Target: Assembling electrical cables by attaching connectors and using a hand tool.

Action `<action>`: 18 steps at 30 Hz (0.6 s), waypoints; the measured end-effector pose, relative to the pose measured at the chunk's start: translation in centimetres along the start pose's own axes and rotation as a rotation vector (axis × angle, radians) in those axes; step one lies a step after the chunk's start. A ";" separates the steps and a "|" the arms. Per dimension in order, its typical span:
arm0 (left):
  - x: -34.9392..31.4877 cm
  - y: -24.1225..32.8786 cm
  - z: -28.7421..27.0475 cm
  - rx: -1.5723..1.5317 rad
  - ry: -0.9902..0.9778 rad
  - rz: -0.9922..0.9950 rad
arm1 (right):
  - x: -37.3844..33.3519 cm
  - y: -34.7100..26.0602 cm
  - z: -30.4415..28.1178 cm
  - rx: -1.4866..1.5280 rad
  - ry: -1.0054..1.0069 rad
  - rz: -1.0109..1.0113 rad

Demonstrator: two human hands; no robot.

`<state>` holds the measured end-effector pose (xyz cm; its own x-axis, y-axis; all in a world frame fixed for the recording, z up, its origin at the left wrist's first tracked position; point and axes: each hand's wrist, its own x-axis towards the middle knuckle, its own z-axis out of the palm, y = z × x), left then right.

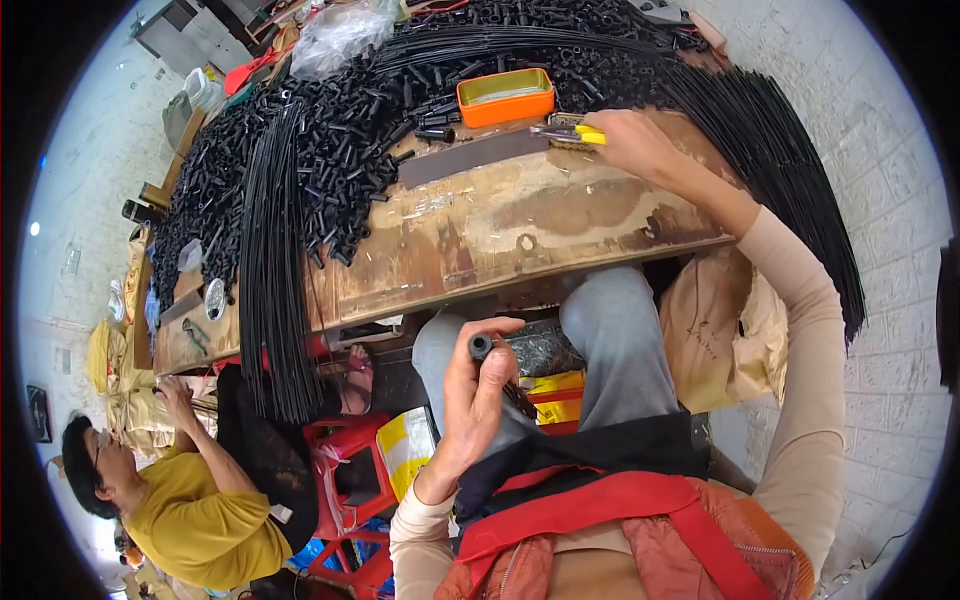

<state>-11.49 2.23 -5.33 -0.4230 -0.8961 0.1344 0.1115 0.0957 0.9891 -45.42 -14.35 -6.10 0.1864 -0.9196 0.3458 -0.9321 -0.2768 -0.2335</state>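
My left hand point(468, 400), over my lap, is closed around a black tubular plastic part point(481, 346) whose round open end faces up. Out over the table, my right hand point(635, 145) grips a pair of pliers point(592, 134) by the yellow handles, jaws toward the left. The pliers lie low at the right end of a flat dark grey strip point(475, 160). Just behind them stands an open orange tin point(510, 111). Under the pliers is a small object that I cannot make out clearly.
Black plastic parts point(340, 150) are heaped across the wooden table point(480, 225). Bundles of long black rods hang over its edge at left point(275, 250) and right point(775, 150). A co-worker in a yellow top point(205, 520) sits at the left, near a red stool point(345, 490). A clear plastic bag point(340, 38) lies at the back.
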 end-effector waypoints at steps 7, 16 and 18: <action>1.7 -1.3 -0.1 -0.033 -0.078 -0.123 | 4.5 0.4 1.9 -0.090 -0.154 0.079; 0.3 -0.1 0.4 0.041 -0.056 -0.060 | 5.0 2.9 0.8 0.335 -0.121 0.336; -0.3 0.6 0.8 0.025 -0.059 0.028 | 4.7 4.0 0.1 0.686 -0.190 0.495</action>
<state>-12.03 2.87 -4.68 -0.4724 -0.8658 0.1650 0.1023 0.1321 0.9859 -48.27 -19.81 -5.51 -0.0856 -0.9928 -0.0839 -0.5377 0.1169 -0.8350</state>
